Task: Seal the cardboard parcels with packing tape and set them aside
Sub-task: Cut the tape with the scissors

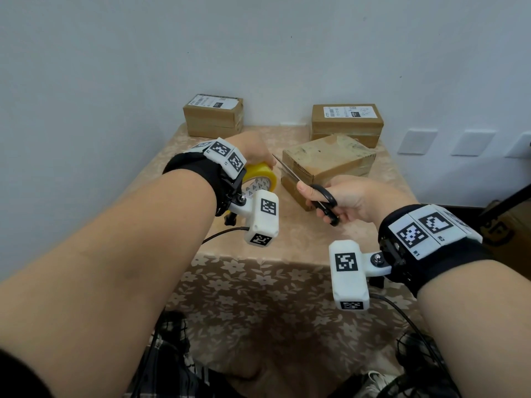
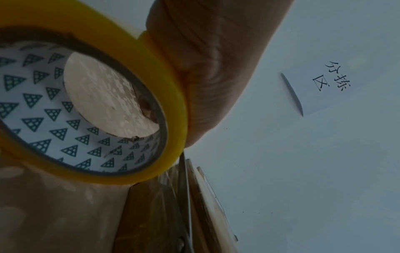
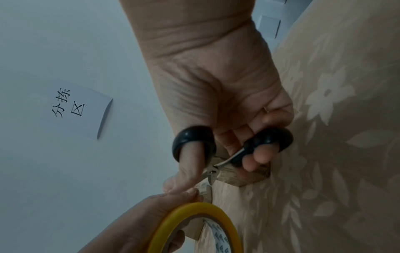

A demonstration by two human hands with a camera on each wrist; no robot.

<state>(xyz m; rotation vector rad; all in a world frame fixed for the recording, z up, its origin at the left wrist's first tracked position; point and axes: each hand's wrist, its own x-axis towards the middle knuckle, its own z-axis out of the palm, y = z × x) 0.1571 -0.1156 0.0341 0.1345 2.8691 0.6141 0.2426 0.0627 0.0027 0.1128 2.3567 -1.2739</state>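
Note:
My left hand [image 1: 253,150] grips a yellow roll of packing tape [image 1: 260,179] just left of a worn cardboard parcel [image 1: 327,165] at the table's middle. The roll [image 2: 129,106] fills the left wrist view, its core printed with triangles. My right hand [image 1: 342,201] holds black-handled scissors [image 1: 323,201], thumb through one loop and fingers through the other. The blades [image 1: 284,166] point up-left toward the roll, along the parcel's left end. In the right wrist view the scissors [image 3: 216,150] sit above the roll [image 3: 194,222] and the parcel [image 3: 238,178].
Two labelled cardboard parcels stand against the wall, one at the back left [image 1: 214,116] and one at the back right [image 1: 347,123]. The table [image 1: 301,234] wears a beige floral cloth. A paper sign [image 3: 73,109] hangs on the wall. A brown box [image 1: 508,228] sits at the right edge.

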